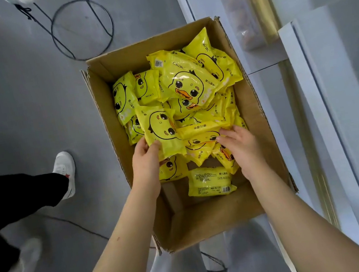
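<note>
An open cardboard box (258,121) stands on the grey floor, holding several yellow packs printed with a cartoon duck. Both my arms reach down into it. My left hand (145,159) grips the near edge of one duck pack (160,129) lying on top of the pile, thumb over its corner. My right hand (241,145) has its fingers curled onto another yellow pack (201,140) just to the right. A further pack (209,182) lies alone, back side up, on the bare box bottom near me. A large pack (185,82) tops the far pile.
Another person's black-trousered leg and white shoe (65,170) stand on the floor to the left, a second shoe blurred below. A black wire stand (82,28) is beyond the box. White shelving (336,108) with gold trim and a clear bag runs along the right.
</note>
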Demonstrator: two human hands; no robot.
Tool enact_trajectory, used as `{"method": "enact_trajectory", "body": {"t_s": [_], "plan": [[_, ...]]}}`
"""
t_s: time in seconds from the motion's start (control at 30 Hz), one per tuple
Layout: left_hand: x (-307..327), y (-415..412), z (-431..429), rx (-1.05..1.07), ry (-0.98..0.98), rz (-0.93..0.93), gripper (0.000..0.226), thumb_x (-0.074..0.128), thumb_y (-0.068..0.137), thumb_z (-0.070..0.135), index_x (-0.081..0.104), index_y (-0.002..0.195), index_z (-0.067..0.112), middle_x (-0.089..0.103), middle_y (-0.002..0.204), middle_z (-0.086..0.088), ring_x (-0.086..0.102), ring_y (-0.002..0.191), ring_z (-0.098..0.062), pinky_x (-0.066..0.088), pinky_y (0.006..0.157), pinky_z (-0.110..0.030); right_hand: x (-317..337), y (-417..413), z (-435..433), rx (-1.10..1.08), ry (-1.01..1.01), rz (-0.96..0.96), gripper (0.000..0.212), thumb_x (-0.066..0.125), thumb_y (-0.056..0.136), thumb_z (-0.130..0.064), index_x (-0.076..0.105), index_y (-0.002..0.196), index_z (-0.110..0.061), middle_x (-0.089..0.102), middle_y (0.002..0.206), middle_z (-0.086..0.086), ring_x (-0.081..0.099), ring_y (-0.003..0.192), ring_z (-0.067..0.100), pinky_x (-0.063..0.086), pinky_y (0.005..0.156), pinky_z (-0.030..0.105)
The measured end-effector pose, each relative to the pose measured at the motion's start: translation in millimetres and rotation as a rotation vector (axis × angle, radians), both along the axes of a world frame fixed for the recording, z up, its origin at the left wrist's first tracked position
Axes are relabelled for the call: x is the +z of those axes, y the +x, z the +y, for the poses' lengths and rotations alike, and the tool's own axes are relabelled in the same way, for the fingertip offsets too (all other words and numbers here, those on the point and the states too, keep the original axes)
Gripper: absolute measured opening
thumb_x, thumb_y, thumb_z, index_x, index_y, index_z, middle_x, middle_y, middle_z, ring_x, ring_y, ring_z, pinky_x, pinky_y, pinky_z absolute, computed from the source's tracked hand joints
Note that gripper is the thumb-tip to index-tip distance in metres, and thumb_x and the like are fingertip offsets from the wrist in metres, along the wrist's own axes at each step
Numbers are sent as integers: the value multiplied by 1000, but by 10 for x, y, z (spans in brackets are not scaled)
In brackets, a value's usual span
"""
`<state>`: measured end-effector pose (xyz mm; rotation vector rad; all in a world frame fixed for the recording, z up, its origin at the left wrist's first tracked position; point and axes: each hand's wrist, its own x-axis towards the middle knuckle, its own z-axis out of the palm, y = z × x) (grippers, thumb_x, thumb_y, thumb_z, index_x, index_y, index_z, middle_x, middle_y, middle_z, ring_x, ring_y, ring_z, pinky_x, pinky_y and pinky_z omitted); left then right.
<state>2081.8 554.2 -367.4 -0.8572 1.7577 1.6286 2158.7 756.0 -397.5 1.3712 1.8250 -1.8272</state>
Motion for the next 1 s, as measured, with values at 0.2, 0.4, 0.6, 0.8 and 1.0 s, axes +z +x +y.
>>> {"method": "enact_trajectory", "body": {"t_s": [0.2,0.4,0.6,0.8,1.0], "plan": [[-36,7,45,-46,-72,21,29,52,95,28,54,123,29,63,114,2,60,105,-20,49,79,-32,4,-173,-19,54,351,-77,30,74,79,-37,60,99,-19,60,97,1,60,92,23,47,73,31],[-33,58,80,-52,-131,44,17,53,94,31,56,110,35,64,109,-1,62,102,-23,52,90,-43,58,-79,-54,106,298,3,27,65,88,-30,59,103,-9,62,117,0,55,111,17,45,93,35],[88,176,116,9,-138,38,19,47,94,22,55,108,32,61,109,0,60,101,-26,57,81,-46,261,330,-49,95,368,19,28,57,93,-38,50,109,-17,56,104,-3,54,94,14,38,61,15],[532,453,250,-87,-69,-1,26,44,97,22,54,120,29,65,103,7,62,88,-13,55,73,-35,775,746,64,-204,212,79,29,58,93,-31,57,119,-19,63,116,0,61,107,18,51,91,33],[1241,674,561,-265,81,38,14,53,95,34,57,109,33,60,109,6,64,93,-16,55,55,-26,1558,1154,224,-460,62,252,30,62,91,-27,64,116,-11,70,106,12,68,95,26,56,78,40]]}}
